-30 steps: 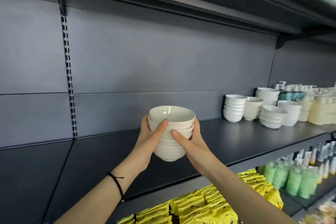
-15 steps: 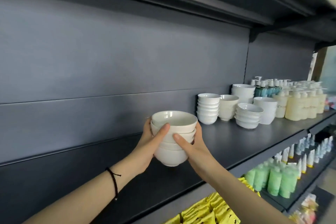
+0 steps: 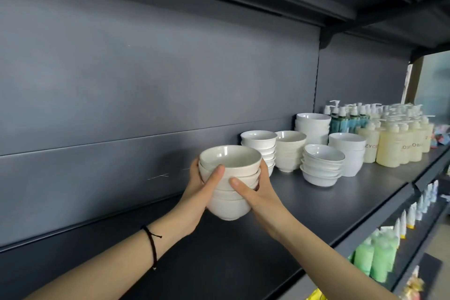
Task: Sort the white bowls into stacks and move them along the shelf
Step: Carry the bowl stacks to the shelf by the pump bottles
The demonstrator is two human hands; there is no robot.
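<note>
Item: held stack of white bowls (image 3: 230,161), about five nested, cream-white, footed, rims roughly level; carried clear of the dark shelf (image 3: 243,263), over its bare stretch, left of the standing bowls. Grip: left hand (image 3: 198,192) cups the near-left side, thumb laid across the upper rims, other fingers hidden behind the stack; right hand (image 3: 258,192) cups the near-right side, thumb across the middle bowls, fingers curled round the far side. Both hands hold the walls; nothing supports the foot from beneath. Hazard one: glazed walls and side pressure only, so the lowest bowl may slide out downward if the squeeze eases. Hazard two: the right-hand knuckles sit just beside the nearest standing stack (image 3: 259,143); any further rightward travel probably knocks that narrow column into the cream stack (image 3: 289,151) beside it. Hazard three: tilting on set-down would let the top bowl ride off its neighbour. Adjacent stock: shallow dish stack (image 3: 321,165) at the front, larger bowl stack (image 3: 348,151) and a tall rear stack (image 3: 313,126), closely grouped, little gap for fingers. Beyond: pump bottles (image 3: 394,143), top-heavy, liable to topple if bowls are shoved along. Below: green bottles (image 3: 375,256), in the path of anything dropped past the shelf edge.
</note>
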